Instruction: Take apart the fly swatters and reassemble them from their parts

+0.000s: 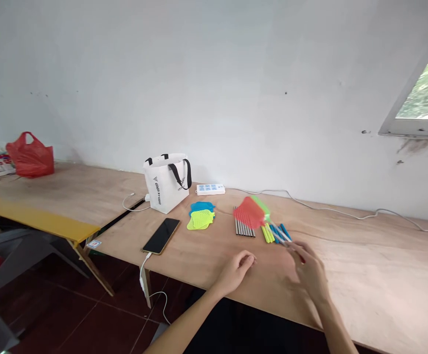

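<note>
My right hand (308, 270) is closed around the handle of a red fly swatter (249, 212). The swatter's perforated head points away to the left and is blurred. Against it shows a green swatter head (261, 205); whether my hand grips that one too I cannot tell. Beneath and beside the heads lie several grey metal tubes (244, 228), several yellow-green handles (267, 234) and several blue handles (284, 231). My left hand (236, 272) rests by the table's front edge, fingers curled in, with nothing visible in them.
Left of the tubes lie yellow-green (200, 220) and blue (201, 206) swatter heads. A phone (161, 236) on a charging cable is near the front edge. Behind stand a white tote bag (168, 184) and a power strip (210, 189). Its cord (328, 208) runs along the wall.
</note>
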Demonstrator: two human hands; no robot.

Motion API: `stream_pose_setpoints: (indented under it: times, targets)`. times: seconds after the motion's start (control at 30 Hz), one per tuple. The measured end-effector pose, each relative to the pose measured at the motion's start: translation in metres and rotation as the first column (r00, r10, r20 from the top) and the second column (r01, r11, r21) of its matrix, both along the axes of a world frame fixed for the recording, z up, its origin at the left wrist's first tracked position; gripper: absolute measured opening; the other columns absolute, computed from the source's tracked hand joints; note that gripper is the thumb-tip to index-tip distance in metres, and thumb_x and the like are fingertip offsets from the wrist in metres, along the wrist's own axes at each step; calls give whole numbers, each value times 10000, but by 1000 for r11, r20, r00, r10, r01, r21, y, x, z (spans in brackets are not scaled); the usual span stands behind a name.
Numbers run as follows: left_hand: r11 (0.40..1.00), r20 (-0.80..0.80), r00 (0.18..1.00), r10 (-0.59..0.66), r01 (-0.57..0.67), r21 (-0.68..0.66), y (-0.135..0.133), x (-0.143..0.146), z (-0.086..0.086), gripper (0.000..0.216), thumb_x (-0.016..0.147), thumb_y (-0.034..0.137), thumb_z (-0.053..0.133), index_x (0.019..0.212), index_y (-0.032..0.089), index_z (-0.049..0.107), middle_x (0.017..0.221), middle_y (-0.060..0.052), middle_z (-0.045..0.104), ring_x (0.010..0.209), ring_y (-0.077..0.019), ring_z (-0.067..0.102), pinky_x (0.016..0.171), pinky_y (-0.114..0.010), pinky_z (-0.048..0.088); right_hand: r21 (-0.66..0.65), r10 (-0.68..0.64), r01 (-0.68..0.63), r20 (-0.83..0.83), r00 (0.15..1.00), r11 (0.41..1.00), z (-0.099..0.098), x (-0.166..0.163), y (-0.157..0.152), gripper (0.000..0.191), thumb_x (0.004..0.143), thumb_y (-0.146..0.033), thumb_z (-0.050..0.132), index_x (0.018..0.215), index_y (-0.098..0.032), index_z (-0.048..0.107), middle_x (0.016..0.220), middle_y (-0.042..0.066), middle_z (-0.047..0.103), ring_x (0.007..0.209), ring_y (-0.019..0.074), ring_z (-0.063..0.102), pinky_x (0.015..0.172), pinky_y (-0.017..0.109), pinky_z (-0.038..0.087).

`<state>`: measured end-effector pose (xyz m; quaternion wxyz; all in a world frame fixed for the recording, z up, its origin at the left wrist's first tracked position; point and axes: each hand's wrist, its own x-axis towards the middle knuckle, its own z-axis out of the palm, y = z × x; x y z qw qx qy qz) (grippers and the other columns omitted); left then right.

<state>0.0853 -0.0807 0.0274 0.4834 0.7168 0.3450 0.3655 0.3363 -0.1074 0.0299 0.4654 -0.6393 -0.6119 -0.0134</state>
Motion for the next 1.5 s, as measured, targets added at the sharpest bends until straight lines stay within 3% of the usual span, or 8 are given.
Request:
stream_pose_setpoints:
  times: [0.2,0.43,0.7,0.87,1.07,1.2,1.3,1.5]
  targets:
    - [986,-182,983,-13,43,163,-5,1,7,299,1019,388,490,939,233,733,1003,-20,756,1006,-209,673,921,-297,481,-181,-516,521,80,853,834,-9,103,-25,502,906,-514,418,1124,-215,758,1212,143,711,899,323,691,716,413,497]
    - [974,-223,975,-14,63,216,-8,1,10,320,1032,384,463,934,236,729,1023,-24,752,1040,-208,662,943,-296,478,-475,-654,694,282,702,540,-28,151,-40,478,853,-509,469,1170,-303,761,1132,210,714,851,403,691,645,502,456]
    - [969,-211,977,-24,74,236,-8,2,12,284,1032,300,481,893,218,715,970,-18,742,1004,-193,661,931,-287,465,-333,-588,688,358,725,645,-39,148,-37,427,858,-479,449,1009,-282,797,1149,213,711,1019,438,626,773,609,438]
    - [965,-221,975,-18,74,251,-7,2,9,277,1030,285,485,900,209,718,971,-23,743,994,-193,656,931,-289,458,-286,-581,681,365,728,674,-28,137,-28,507,887,-543,423,1150,-274,762,1260,192,676,1098,436,608,863,637,442]
    - [962,-237,971,-16,80,261,-7,2,10,278,1031,273,481,903,208,719,980,-25,740,1001,-192,651,920,-282,458,-337,-161,248,265,951,908,-20,76,-4,607,925,-560,350,1328,-219,650,1411,133,594,1280,323,569,1037,479,481]
    - [952,-237,971,-6,78,296,-7,3,8,243,1022,250,509,893,205,710,979,-18,742,986,-184,658,913,-274,457,-576,227,-37,261,938,817,-29,14,3,637,945,-545,354,1495,-254,491,1600,90,421,1452,289,421,1178,529,346]
    - [942,-257,966,7,80,327,-6,3,7,223,1018,247,524,897,205,707,977,-20,741,978,-184,660,906,-273,462,-623,281,-24,317,906,782,-34,-19,3,633,989,-499,284,1551,-237,412,1644,78,346,1541,277,253,1216,618,208]
    - [922,-281,959,40,73,380,-7,5,3,198,1011,238,536,905,206,701,991,-19,735,972,-186,656,907,-291,466,-493,275,-24,444,853,870,-47,-40,0,578,1010,-421,299,1491,-182,511,1576,129,455,1451,293,430,1170,522,354]
